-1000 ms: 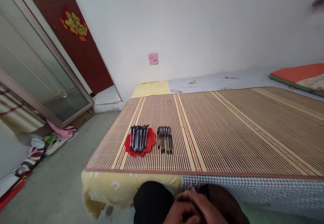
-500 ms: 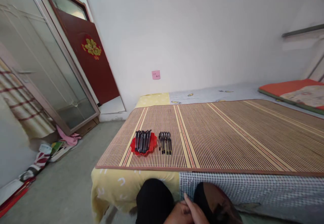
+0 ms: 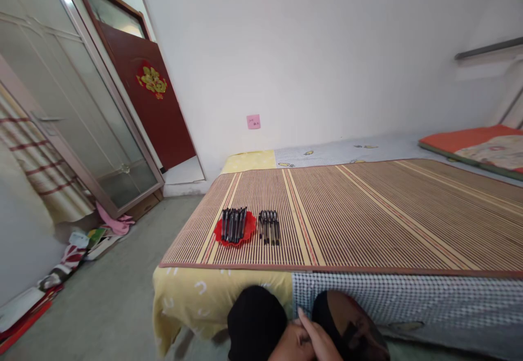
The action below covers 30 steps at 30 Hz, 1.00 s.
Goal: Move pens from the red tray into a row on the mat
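My two hands rest together low between my knees at the bottom edge. My right hand lies over my left hand with its fingers stretched out; the left fingers are hidden. Neither touches the bed. On the striped bamboo mat ahead, a red scalloped plate carries a row of several dark pens. Right of it, a second row of several pens lies straight on the mat.
The mat covers a low bed with a yellow sheet and a checked sheet. An orange cushion lies far right. Glass sliding door, dark red door and floor clutter are on the left.
The view has tilted up and pulled back, so the bed and pens look smaller and my hands have sunk towards the bottom edge. Nothing on the mat has moved.
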### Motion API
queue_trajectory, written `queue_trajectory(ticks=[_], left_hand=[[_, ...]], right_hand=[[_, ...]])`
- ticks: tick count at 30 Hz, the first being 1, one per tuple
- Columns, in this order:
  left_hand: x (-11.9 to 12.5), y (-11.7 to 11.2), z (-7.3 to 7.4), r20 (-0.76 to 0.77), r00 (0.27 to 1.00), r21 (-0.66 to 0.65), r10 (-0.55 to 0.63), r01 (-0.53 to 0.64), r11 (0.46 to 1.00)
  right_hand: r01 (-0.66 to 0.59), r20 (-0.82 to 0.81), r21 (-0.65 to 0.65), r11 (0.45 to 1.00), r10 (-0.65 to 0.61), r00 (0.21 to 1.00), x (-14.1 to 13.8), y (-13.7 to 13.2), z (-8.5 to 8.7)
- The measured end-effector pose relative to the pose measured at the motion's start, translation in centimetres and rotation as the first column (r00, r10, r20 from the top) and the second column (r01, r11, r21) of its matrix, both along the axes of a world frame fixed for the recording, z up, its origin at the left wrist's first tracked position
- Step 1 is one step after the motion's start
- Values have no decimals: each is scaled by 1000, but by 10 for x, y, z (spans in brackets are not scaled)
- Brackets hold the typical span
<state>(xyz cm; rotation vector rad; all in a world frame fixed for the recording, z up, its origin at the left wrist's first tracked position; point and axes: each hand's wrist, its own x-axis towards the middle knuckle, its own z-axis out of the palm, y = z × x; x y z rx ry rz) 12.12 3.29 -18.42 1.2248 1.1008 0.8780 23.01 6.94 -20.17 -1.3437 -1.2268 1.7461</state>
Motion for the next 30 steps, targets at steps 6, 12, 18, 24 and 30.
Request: queue_trajectory(ticks=[6, 12, 18, 24, 30], left_hand=[[-4, -5, 8, -7, 998, -60, 63, -64, 996], [-16, -6, 13, 18, 997, -57, 69, -68, 996], [-27, -8, -2, -64, 991, -47, 116, -119, 992], [-19, -2, -9, -71, 994, 20, 81, -80, 997], [-16, 1, -13, -77, 996, 5, 47, -47, 999]], right_hand=[[7, -68, -14, 1000, -8, 998, -7, -6, 1], [27, -46, -28, 999, -28, 999, -16, -8, 12], [-75, -105, 0, 997, 74, 992, -21, -13, 24], [-103, -16, 11, 995, 103, 995, -10, -4, 1], [-141, 20, 67, 988, 140, 990, 0, -1, -7]])
